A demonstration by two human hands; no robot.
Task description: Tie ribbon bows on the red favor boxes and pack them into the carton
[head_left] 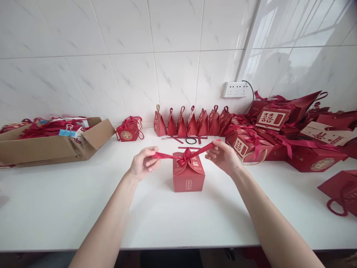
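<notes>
A red gift box (189, 180) with pale printed lettering stands upright on the white table, its curved top flaps closed. Over its top lies a red ribbon (185, 158), gathered in a knot or bow at the middle. My left hand (143, 163) pinches one ribbon end to the left of the box. To the right, my right hand (224, 158) grips the other end, held a little higher. Both ends are stretched out sideways above the box, and neither hand touches the box itself.
Behind stand several triangular red boxes (182, 124) with loops. Ribbon strips and a black ring (191, 140) lie before them. An open cardboard box (52, 149) of red material is left, beside a small red box (129, 129). Finished-looking red boxes (275, 119) pile up right, below a power strip (235, 89).
</notes>
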